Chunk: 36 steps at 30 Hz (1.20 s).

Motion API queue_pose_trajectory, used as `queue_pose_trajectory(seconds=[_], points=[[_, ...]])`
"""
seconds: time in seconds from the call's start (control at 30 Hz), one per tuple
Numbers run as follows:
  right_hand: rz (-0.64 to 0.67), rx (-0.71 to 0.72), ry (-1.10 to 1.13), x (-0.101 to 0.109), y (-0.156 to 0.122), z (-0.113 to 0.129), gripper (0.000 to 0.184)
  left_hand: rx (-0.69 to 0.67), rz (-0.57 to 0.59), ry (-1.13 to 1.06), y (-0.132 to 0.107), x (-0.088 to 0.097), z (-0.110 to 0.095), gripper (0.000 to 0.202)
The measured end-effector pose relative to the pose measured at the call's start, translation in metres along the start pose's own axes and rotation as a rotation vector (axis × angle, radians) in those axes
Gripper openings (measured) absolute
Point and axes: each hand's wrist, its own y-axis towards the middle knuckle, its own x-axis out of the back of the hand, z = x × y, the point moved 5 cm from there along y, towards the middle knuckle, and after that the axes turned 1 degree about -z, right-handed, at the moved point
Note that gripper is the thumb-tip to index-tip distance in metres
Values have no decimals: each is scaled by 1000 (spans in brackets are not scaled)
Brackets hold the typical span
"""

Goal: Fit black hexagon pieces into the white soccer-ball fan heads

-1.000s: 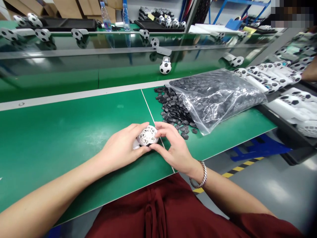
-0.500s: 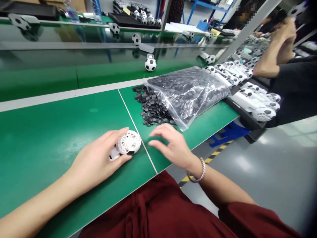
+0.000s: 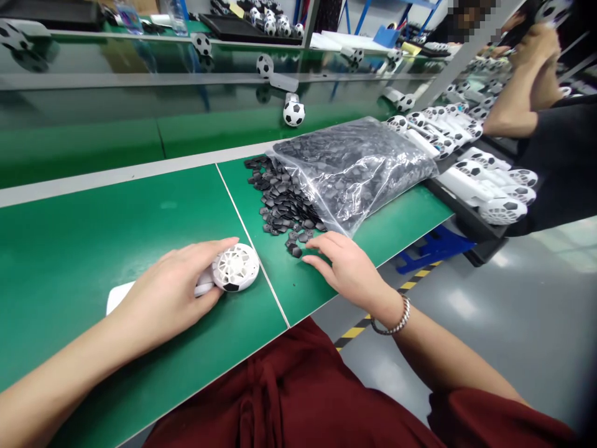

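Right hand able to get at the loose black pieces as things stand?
Likely yes. The right hand lies on the green bench mat just beside the loose black pieces, with nothing between. The left hand, on the white lattice ball, isn't in the way.

Factory assembly line, by the look of it. Long green worktop (image 3: 79, 267), bulk bag of black pieces (image 3: 349, 168), rows of white football-patterned units (image 3: 471, 183).

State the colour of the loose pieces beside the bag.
The loose pieces are black, clearest in the head view.
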Motion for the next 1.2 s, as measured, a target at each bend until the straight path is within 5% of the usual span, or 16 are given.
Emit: queue_pose_trajectory(seconds=[0.83, 1.2], points=[[109, -183, 286, -13, 20, -6, 11, -155, -32, 101, -3, 5, -12, 55], [69, 134, 627, -6, 20, 54, 7, -154, -17, 141, -3, 8, -15, 58]])
